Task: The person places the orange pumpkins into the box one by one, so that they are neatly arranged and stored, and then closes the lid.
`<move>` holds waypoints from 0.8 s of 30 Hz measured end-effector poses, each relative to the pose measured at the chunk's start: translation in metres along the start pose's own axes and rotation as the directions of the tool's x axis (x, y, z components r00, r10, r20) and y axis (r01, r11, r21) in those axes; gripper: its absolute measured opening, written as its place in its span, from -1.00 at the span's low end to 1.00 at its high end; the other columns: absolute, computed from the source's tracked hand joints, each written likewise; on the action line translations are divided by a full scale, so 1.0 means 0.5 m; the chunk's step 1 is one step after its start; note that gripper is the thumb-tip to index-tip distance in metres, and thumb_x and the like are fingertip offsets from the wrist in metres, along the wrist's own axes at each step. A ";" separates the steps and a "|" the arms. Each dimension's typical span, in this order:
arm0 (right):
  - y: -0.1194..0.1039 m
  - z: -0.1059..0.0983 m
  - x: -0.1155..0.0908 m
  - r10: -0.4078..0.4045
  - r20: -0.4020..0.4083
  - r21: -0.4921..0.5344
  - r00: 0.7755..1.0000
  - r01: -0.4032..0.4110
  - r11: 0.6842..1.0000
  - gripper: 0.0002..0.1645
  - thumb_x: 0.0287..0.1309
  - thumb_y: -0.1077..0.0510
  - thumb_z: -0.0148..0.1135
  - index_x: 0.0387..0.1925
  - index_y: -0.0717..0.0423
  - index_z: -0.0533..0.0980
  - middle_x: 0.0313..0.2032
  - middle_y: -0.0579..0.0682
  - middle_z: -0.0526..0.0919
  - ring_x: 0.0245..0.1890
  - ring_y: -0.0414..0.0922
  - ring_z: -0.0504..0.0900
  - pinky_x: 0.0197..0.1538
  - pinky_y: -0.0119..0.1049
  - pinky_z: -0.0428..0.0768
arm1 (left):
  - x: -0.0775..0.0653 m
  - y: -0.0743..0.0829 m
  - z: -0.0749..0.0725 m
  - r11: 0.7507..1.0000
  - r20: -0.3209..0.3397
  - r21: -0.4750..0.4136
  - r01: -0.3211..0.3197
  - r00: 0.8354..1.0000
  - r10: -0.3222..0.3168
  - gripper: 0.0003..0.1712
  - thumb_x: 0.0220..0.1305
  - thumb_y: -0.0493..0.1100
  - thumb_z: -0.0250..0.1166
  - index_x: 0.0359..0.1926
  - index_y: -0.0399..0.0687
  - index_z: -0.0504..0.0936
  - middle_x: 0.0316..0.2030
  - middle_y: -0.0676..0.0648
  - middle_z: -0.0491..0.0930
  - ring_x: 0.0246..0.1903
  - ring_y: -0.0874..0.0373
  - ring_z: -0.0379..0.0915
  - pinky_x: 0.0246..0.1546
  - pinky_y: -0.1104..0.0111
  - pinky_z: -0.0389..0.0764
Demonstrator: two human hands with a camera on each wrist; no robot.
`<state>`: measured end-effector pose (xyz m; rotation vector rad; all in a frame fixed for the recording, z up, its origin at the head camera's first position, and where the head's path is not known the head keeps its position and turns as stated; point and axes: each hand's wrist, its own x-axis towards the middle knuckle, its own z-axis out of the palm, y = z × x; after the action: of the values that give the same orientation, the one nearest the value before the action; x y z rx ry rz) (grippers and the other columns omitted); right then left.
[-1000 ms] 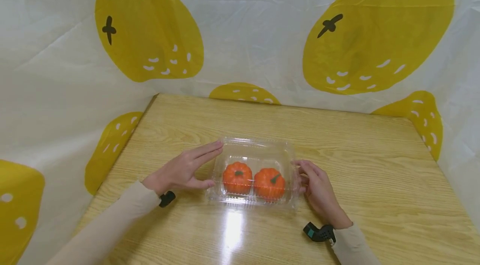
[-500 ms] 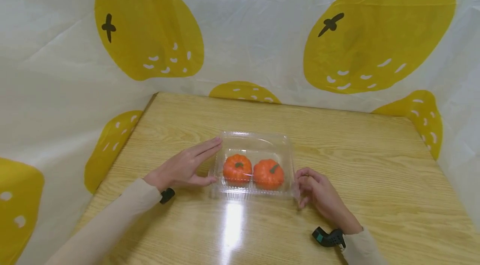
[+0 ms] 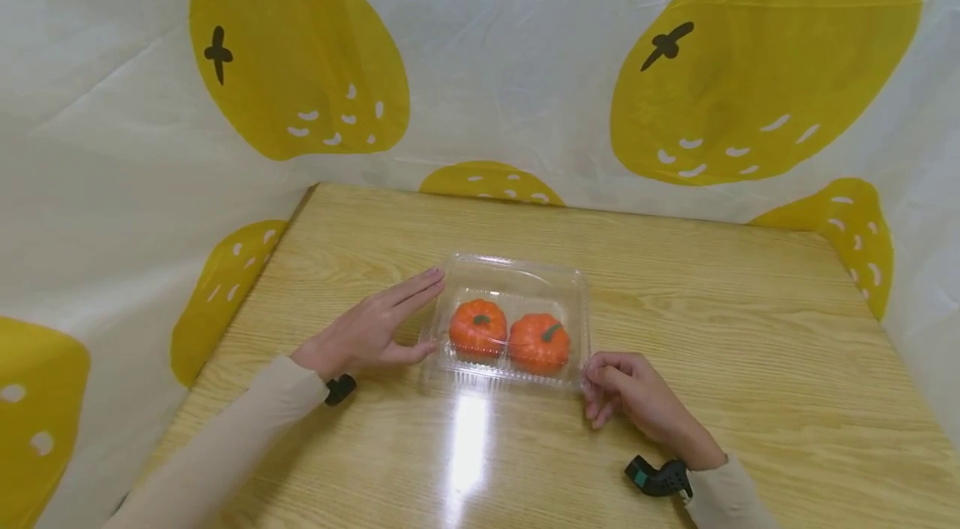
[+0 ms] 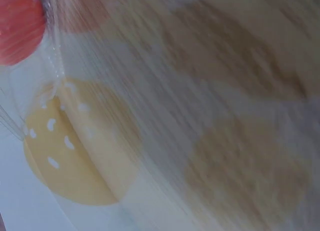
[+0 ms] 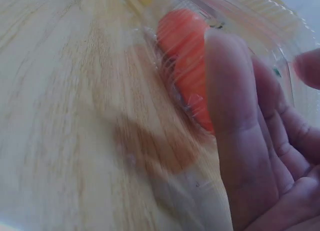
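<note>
Two orange toy pumpkins [image 3: 477,327] with green stems sit side by side inside a clear plastic clamshell container [image 3: 517,275] on the table. Along the container's left side, my left hand [image 3: 371,329] touches it with straight fingers, thumb spread toward the near corner. At the near right corner, my right hand [image 3: 630,391] pinches the container's edge between thumb and curled index finger. The right wrist view shows my thumb [image 5: 232,91] upright beside the container wall, partly covering the pumpkins [image 5: 185,36]. The left wrist view is blurred through plastic, with one pumpkin [image 4: 20,28] at its corner.
The wooden table [image 3: 750,329] extends around the container on every side. A white sheet with yellow lemon prints [image 3: 517,54] hangs behind the table and at both sides. Black wrist cameras [image 3: 660,476] are strapped on both wrists.
The container has shifted slightly away from me. My right hand has slid from its right side down to the near right corner. The left hand stays at the left side.
</note>
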<state>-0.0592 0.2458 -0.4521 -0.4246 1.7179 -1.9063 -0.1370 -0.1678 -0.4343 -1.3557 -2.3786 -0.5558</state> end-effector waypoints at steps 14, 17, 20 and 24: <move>0.003 0.001 0.010 -0.058 -0.084 -0.053 0.995 0.053 0.997 -0.72 0.52 0.30 -0.05 -0.34 0.27 0.50 -0.49 -0.17 0.67 -0.53 -0.23 0.74 -0.49 -0.19 0.76 | -0.015 0.026 0.030 0.743 0.064 -0.420 0.522 0.833 -0.549 -0.44 0.51 -0.08 0.23 0.43 -0.15 0.46 0.38 -0.17 0.54 0.35 -0.13 0.53 0.38 -0.03 0.53; 0.005 0.001 0.012 -0.065 -0.106 -0.071 0.992 0.057 0.996 -0.71 0.51 0.33 -0.08 -0.35 0.42 0.46 -0.50 -0.17 0.68 -0.54 -0.23 0.74 -0.51 -0.17 0.76 | -0.017 0.026 0.032 0.614 0.177 -0.480 0.627 0.755 -0.632 -0.57 0.54 0.02 0.20 0.26 -0.08 0.62 0.09 -0.09 0.74 0.04 0.01 0.72 0.11 0.14 0.73; 0.005 0.000 0.012 -0.061 -0.122 -0.078 0.991 0.052 0.996 -0.70 0.50 0.33 -0.11 -0.36 0.40 0.46 -0.50 -0.18 0.69 -0.54 -0.23 0.74 -0.51 -0.17 0.76 | -0.022 0.024 0.031 0.502 0.341 -0.512 0.697 0.702 -0.625 -0.64 0.55 0.06 0.17 0.10 -0.04 0.69 -0.17 -0.03 0.79 -0.20 0.12 0.73 -0.13 0.31 0.73; 0.007 -0.002 0.015 -0.059 -0.136 -0.074 0.989 0.049 0.996 -0.67 0.51 0.33 -0.13 -0.36 0.17 0.51 -0.50 -0.19 0.69 -0.54 -0.25 0.73 -0.51 -0.19 0.75 | -0.029 0.021 0.032 0.430 0.472 -0.560 0.708 0.699 -0.537 -0.68 0.57 -0.04 0.11 0.00 -0.12 0.69 -0.28 -0.08 0.79 -0.29 0.11 0.74 -0.20 0.35 0.72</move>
<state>-0.0649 0.2421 -0.4564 -0.3772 1.8846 -1.9586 -0.1226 -0.1658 -0.4532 -0.6442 -2.9939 -1.8040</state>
